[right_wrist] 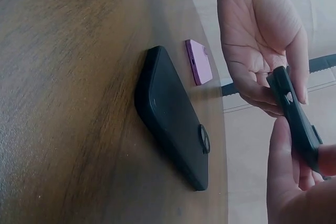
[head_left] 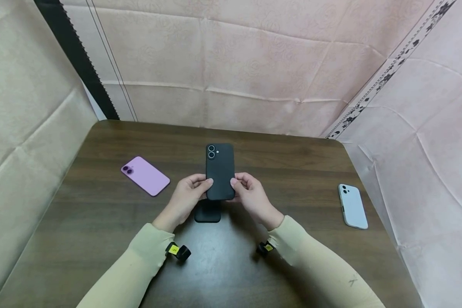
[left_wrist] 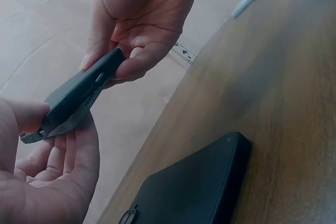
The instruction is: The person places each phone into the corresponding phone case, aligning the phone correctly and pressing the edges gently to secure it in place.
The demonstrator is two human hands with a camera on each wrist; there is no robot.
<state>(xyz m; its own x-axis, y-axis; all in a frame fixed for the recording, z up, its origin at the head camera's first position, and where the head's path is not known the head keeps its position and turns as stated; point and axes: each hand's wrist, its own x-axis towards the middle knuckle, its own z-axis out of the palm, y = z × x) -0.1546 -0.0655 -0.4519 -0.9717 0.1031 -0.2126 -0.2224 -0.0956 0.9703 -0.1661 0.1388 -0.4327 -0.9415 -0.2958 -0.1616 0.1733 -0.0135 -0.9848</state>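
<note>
Head view, with the wrist views supplying detail: a black phone (head_left: 220,175) is held in the air over the middle of a brown table (head_left: 292,273), its back and 2 camera lenses turned toward the head camera. Grip: the left hand (head_left: 186,194) pinches the phone's left edge, and the right hand (head_left: 254,199) pinches the right edge, each thumb on the back and the other fingers behind. Wrist views: the phone is clear of the table, and a small opening shows in its end edge. Below it lies a dark phone (right_wrist: 170,119), partly hidden from the head camera; its raised camera ring (right_wrist: 204,139) appears in the right wrist view. Well to the left lies a purple phone (head_left: 145,176), and near the table's right edge a pale blue phone (head_left: 353,206), each back up with 2 main lenses visible. Markings: each wrist camera, left (head_left: 183,253) and right (head_left: 262,249), bears a yellow label (head_left: 173,249), print too small to read; the right sleeve (head_left: 327,265) carries a dark, crossed mark (head_left: 353,280)
</note>
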